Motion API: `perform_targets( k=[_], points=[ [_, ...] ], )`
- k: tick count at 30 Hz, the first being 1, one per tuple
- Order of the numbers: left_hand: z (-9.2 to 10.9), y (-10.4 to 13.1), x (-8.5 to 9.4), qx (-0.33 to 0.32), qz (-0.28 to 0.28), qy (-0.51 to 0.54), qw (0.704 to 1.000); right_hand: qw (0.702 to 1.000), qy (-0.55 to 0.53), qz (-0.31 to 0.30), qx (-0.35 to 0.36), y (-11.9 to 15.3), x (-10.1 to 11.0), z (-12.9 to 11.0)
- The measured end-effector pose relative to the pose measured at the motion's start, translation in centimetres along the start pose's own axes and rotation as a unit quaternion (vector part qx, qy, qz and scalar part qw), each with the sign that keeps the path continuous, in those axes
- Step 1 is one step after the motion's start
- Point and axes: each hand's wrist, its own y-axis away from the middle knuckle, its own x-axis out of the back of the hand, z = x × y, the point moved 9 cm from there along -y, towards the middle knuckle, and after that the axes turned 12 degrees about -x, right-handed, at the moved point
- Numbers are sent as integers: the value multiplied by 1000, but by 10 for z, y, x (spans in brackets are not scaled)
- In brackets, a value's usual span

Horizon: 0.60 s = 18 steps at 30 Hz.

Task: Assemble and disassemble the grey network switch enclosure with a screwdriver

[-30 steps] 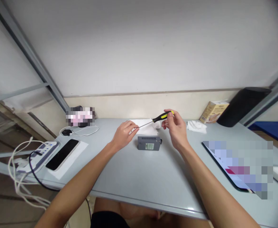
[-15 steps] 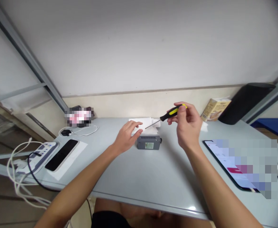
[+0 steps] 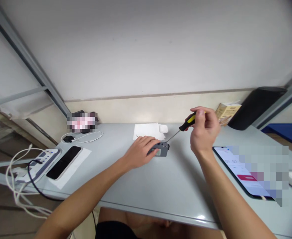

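Observation:
My left hand (image 3: 141,152) is closed over the left part of a small dark grey box (image 3: 163,151) with vent slots and a pale label. Thumb on the front and fingers over the top cover part of it. In my right hand (image 3: 205,129) is a screwdriver (image 3: 187,123) with a black and yellow handle, held at a slant. Its thin shaft points down and left, the tip at the box's top right corner. Whether the tip touches a screw is too small to tell. Behind the box lie white paper (image 3: 146,129) with small dark specks and a white rounded case (image 3: 163,128).
At left are a phone (image 3: 64,162) on paper, a power strip (image 3: 40,162) and white cables (image 3: 16,186). A tablet-like device (image 3: 235,172) lies at right. A yellow carton (image 3: 228,113) and black cylinder (image 3: 257,108) stand at the back right, against the wall.
My left hand has moved right and down from above the paper and taken hold of the box. The screwdriver has shifted right, its tip lowered to the box's corner.

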Motion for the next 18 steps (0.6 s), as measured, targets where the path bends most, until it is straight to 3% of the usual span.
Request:
perform_targets(
  k=[18],
  points=[
    [-4,2,5,-1,28,-6,1000,1000,-12,2,-5,3,-3,0]
  ],
)
